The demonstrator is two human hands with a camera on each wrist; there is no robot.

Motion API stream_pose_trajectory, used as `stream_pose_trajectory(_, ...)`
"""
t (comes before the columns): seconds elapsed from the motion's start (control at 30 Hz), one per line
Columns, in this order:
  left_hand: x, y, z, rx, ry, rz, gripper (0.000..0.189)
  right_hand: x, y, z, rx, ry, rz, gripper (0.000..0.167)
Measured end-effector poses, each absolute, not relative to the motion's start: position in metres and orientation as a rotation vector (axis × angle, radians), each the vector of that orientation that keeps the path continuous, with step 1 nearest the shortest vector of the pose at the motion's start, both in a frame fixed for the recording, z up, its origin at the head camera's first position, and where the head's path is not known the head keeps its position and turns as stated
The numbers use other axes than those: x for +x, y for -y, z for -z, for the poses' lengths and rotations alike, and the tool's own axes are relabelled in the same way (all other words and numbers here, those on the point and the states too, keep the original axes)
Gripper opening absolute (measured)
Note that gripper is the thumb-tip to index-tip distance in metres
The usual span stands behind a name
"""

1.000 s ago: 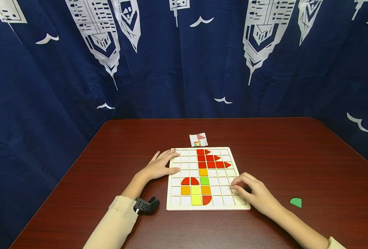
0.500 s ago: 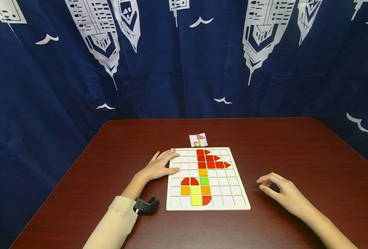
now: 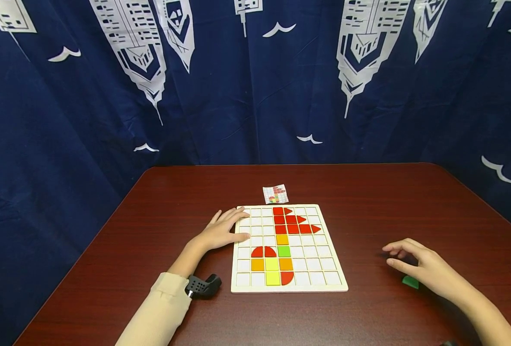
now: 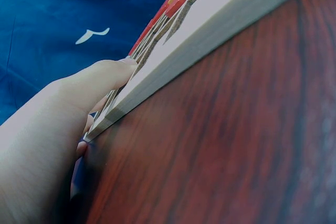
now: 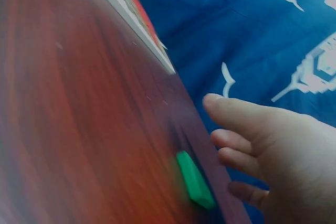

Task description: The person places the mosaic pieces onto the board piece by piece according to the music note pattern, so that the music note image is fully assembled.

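Observation:
A pale wooden grid board [image 3: 311, 289] lies flat on the table, with red, orange, yellow and green pieces set in its squares. My left hand [image 3: 222, 233] rests on the board's left edge, fingers stretched along it; in the left wrist view the thumb lies over the rim. Well to the right of the board, my right hand [image 3: 424, 264] hovers with thumb and fingers apart, holding nothing. Just below it lies a loose green quarter-round piece [image 3: 410, 282], partly covered by the hand in the head view. The right wrist view shows this green piece [image 5: 194, 182] apart from the fingertips.
Behind the board lies a small printed card [image 3: 275, 194] with a coloured grid pattern. The dark red-brown table [image 3: 195, 192] ends at a navy curtain [image 3: 221, 105] with white prints. A black wrist device [image 3: 204, 285] sits on the left forearm.
My right hand has moved right, from the board's right edge to over the green piece, and its thumb and fingers have spread. My left hand and the board stay put.

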State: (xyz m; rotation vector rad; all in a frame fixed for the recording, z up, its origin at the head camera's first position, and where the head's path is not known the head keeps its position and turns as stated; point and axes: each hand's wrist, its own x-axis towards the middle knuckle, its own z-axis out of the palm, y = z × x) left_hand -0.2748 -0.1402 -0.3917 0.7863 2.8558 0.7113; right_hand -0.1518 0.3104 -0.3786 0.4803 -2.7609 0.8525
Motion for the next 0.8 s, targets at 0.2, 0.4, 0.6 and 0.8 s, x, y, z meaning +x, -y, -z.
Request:
stream_pose_trajectory(0.2, -0.275, 0.140, 0.392, 0.782, -2.857, -0.713, 0.062, -0.151, -0.329, 0.379, 0.451, 2.903, -0.906, 0.023)
stream_pose_trajectory(0.4, -0.276, 0.141, 0.392, 0.778, -2.859, -0.708, 0.063, -0.151, -0.340, 0.381, 0.462, 3.000, -0.928, 0.028)
stream_pose_trajectory(0.6, -0.275, 0.141, 0.392, 0.771, -2.869, -0.697, 0.064, -0.152, -0.346, 0.382, 0.596, 2.994, -0.953, 0.025)
stream_pose_trajectory(0.8, -0.275, 0.140, 0.391, 0.772, -2.860, -0.703, 0.063, -0.152, -0.344, 0.383, 0.637, 2.951, -0.979, 0.017)
